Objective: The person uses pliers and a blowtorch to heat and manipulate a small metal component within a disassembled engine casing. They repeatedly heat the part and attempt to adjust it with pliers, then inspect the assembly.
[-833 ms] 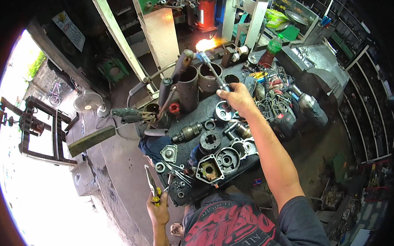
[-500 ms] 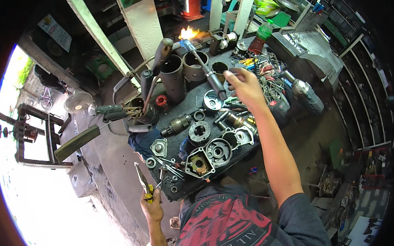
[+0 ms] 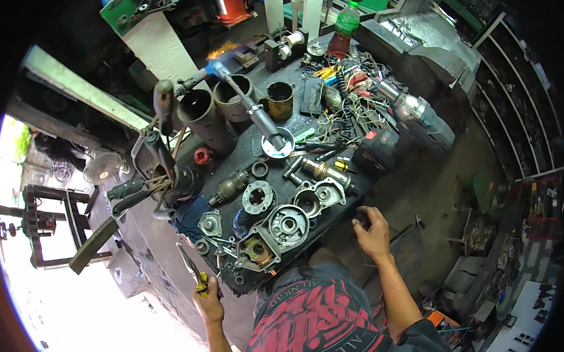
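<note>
In my left hand (image 3: 209,302), closed round their yellow grips, are long-nosed pliers (image 3: 193,267), pointing up beside the bench's near left corner. My right hand (image 3: 374,234) is off the bench's front right edge, its fingers curled together around a small dark thing that I cannot make out. A lit gas torch (image 3: 250,105) leans across the metal cans, its dark handle toward me and its flame at the far end. Near my hands lie an open gear housing (image 3: 289,224), a square metal housing (image 3: 258,252), a ring-shaped part (image 3: 259,197) and an armature (image 3: 230,186).
Tall metal cans (image 3: 203,120) stand at the bench's left, one full of long-handled tools (image 3: 139,186). A power tool (image 3: 421,112) and tangled wires (image 3: 353,101) lie at the right. Behind them stands a bottle (image 3: 344,32) of red liquid.
My right hand has come back from beside the torch handle to below the bench's front right edge. My left hand still holds the pliers. The view has shifted; the torch still burns.
</note>
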Action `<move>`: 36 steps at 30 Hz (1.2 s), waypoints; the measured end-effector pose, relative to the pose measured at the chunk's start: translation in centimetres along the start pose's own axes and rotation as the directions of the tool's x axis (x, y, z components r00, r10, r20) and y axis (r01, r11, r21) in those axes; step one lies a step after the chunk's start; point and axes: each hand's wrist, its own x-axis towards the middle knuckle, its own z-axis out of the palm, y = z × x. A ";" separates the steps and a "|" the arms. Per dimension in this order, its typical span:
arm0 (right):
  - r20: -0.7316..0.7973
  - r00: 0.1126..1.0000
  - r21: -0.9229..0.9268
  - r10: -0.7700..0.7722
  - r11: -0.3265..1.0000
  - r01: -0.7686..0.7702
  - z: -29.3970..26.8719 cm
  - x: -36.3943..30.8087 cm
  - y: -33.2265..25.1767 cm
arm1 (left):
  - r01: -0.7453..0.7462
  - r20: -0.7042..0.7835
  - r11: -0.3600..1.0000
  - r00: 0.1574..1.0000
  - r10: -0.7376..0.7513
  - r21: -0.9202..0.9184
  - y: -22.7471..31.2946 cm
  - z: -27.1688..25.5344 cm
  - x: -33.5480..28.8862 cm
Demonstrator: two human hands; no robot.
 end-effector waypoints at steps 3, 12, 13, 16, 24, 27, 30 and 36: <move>-0.013 0.999 0.061 0.051 0.997 -0.050 0.0 1.4 0.8 | -0.013 0.021 0.999 1.000 0.012 0.039 0.4 0.4 0.3; 0.045 0.995 0.099 0.093 0.990 -0.097 -0.1 5.1 2.1 | 0.071 -0.046 0.978 0.997 -0.063 0.195 -0.6 1.4 -1.7; 0.052 0.995 0.085 0.090 0.992 -0.094 0.2 5.0 2.1 | 0.099 -0.067 0.977 0.994 -0.088 0.187 -0.8 1.6 -2.1; 0.060 0.995 0.066 0.079 0.994 -0.083 0.9 4.8 1.9 | 0.108 -0.080 0.982 0.992 -0.097 0.152 -1.2 2.2 -3.1; 0.016 0.989 0.048 0.145 0.988 -0.145 1.2 4.8 2.3 | 0.095 -0.081 0.988 0.993 -0.086 0.120 -1.6 2.0 -3.8; -0.012 0.990 0.095 0.142 0.986 -0.140 1.2 4.5 3.0 | 0.076 -0.078 0.991 0.995 -0.068 0.112 -1.6 1.6 -3.6; -0.012 0.993 0.025 0.116 0.993 -0.116 1.4 3.9 4.1 | 0.105 -0.040 0.994 0.994 -0.104 0.021 -1.5 1.1 -3.4; -0.010 0.978 -0.106 0.210 0.972 -0.209 1.9 1.0 10.0 | 0.098 -0.053 0.995 0.994 -0.098 0.001 -1.8 0.3 -2.9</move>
